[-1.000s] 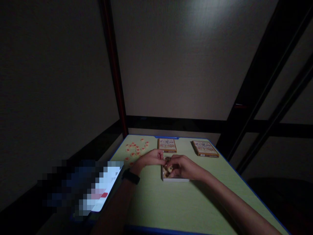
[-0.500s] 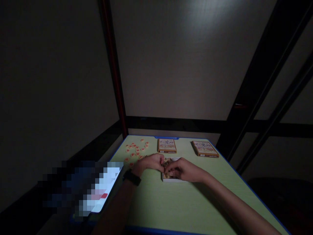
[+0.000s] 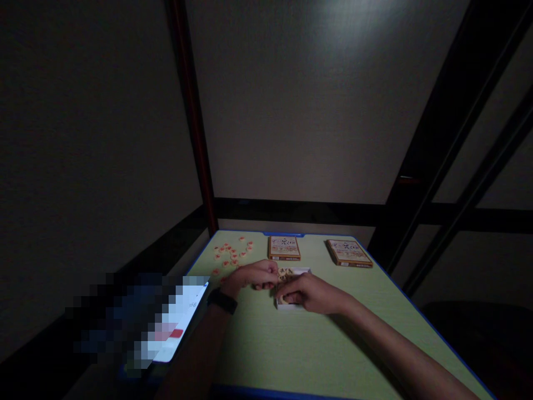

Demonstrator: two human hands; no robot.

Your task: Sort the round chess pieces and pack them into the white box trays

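A small white tray (image 3: 306, 271) with round pale game pieces (image 3: 285, 273) lies in the middle of the green table (image 3: 300, 344). My left hand (image 3: 254, 275), a black band on its wrist, rests at the tray's left edge with its fingers curled in a pinch; what they hold is too small to see. My right hand (image 3: 310, 293) lies over the tray's near half, fingers bent down onto the pieces and the tray's front edge.
Several loose pale pieces with red marks (image 3: 231, 254) are scattered at the table's far left. Two flat printed boxes (image 3: 284, 248) (image 3: 348, 252) lie at the far edge. A lit phone screen (image 3: 175, 322) sits at the near left. Dark frame bars rise behind.
Both hands shifted slightly left and nearer over the tray; more of the tray's far right corner now shows. The left hand's fingers closed tighter beside the tray.
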